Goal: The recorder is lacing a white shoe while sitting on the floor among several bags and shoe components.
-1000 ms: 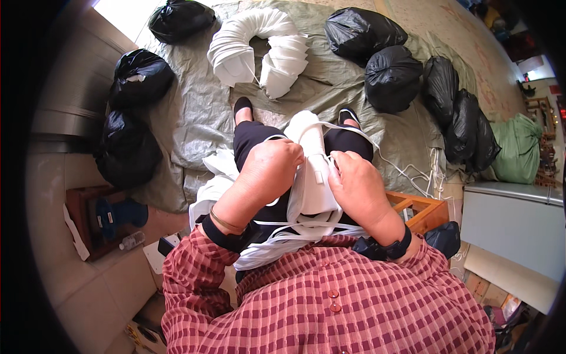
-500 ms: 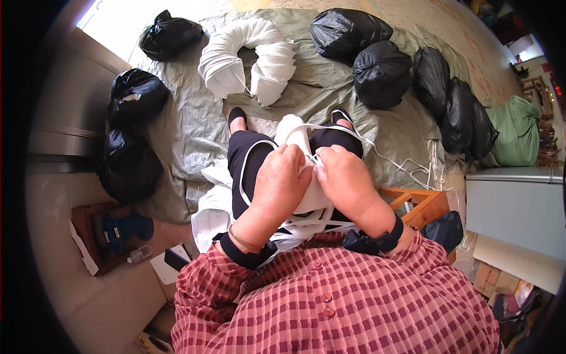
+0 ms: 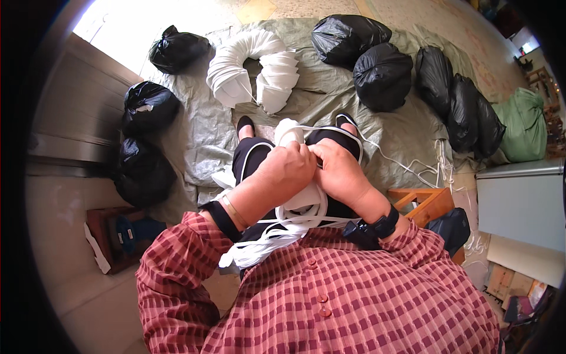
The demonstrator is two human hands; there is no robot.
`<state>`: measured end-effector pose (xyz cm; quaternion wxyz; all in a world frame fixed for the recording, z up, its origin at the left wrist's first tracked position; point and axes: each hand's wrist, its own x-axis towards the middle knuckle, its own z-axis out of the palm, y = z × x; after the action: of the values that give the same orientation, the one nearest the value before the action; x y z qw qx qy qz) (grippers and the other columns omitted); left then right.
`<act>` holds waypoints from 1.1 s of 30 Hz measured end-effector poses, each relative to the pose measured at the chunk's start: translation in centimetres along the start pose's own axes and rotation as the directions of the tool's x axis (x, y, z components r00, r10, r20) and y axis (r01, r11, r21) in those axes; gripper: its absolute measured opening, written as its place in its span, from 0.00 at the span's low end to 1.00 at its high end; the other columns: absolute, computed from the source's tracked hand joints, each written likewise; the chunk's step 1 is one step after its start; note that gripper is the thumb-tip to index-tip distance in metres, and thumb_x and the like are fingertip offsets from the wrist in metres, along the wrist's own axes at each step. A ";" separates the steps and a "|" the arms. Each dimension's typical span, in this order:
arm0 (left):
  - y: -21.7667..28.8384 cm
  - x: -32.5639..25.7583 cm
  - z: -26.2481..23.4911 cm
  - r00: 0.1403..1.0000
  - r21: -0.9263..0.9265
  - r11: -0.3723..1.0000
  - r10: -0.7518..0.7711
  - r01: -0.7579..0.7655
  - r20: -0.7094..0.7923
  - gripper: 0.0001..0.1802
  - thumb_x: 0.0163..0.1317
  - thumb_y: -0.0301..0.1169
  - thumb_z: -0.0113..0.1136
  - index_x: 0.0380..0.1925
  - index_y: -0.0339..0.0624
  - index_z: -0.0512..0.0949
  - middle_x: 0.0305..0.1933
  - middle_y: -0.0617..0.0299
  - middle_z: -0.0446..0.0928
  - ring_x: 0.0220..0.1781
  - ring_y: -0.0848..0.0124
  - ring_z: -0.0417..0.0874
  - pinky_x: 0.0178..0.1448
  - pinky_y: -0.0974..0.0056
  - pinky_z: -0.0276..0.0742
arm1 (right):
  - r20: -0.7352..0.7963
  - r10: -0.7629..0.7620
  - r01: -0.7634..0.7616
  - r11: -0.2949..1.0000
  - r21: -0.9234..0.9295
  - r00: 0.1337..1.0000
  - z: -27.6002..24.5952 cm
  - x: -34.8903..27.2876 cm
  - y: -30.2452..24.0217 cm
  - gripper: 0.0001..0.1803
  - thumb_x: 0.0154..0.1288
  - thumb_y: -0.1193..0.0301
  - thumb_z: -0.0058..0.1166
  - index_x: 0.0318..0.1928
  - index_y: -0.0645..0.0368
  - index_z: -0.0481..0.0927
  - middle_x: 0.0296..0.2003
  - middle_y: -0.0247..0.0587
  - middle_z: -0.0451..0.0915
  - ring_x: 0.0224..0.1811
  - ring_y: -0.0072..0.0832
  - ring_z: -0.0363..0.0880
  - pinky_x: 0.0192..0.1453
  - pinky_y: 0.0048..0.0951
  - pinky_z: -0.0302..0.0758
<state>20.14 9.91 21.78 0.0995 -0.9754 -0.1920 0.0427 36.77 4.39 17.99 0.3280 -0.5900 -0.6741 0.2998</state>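
Note:
In front of my lap, my left hand point(image 3: 288, 171) and my right hand point(image 3: 339, 168) meet with curled fingers, their tips pressed close together. Both pinch a white cord point(image 3: 326, 128) over a white rolled bundle point(image 3: 289, 133) lying between my thighs. The pinched part is mostly hidden by the fingers. One loop of the cord passes over each knee, and a length trails off to the right. Close to my belly lies a loose hank of white cord point(image 3: 259, 248), below the left wrist.
A curved stack of white pieces point(image 3: 227, 59) rests on the grey-green tarp point(image 3: 203, 141). Black bags point(image 3: 383, 76) stand around it on both sides, with a green sack point(image 3: 522, 127) at far right. A wooden stool point(image 3: 427, 206) is by my right knee; a grey cabinet point(image 3: 522, 200) stands beyond.
My left hand has come in against the right, and the left elbow has swung outward. The hank of cord by my belly shows more fully. The whole view has shifted slightly.

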 end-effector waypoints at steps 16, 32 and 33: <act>2.1 -5.7 1.1 0.718 -0.789 0.274 -0.638 0.549 0.277 0.12 0.61 0.33 0.66 0.27 0.36 0.76 0.25 0.44 0.79 0.30 0.45 0.82 0.36 0.50 0.77 | 0.157 -0.410 0.425 0.901 -0.080 0.898 -0.4 -0.2 -1.9 0.11 0.61 0.73 0.59 0.44 0.57 0.86 0.48 0.35 0.86 0.58 0.36 0.79 0.65 0.40 0.72; -2.3 -3.1 2.5 0.960 -0.339 0.911 -0.162 0.234 0.227 0.10 0.63 0.33 0.60 0.27 0.39 0.84 0.29 0.49 0.85 0.28 0.59 0.89 0.35 0.57 0.84 | 0.145 -0.333 0.356 0.916 -0.186 0.932 -0.2 -0.8 -3.7 0.09 0.62 0.69 0.61 0.40 0.59 0.85 0.42 0.37 0.85 0.52 0.36 0.79 0.59 0.41 0.74; -2.4 -3.1 2.7 0.973 -0.321 0.932 -0.101 0.165 0.206 0.10 0.63 0.33 0.60 0.28 0.38 0.83 0.29 0.49 0.84 0.29 0.57 0.88 0.38 0.56 0.84 | 0.113 -0.313 0.331 0.921 -0.207 0.943 0.1 -1.0 -3.9 0.08 0.63 0.69 0.61 0.40 0.59 0.85 0.41 0.36 0.85 0.51 0.36 0.78 0.58 0.41 0.73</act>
<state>16.05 11.41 19.84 -0.0841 -0.9544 -0.2708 0.0932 34.47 2.95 20.91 0.2783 -0.4921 -0.8034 0.1868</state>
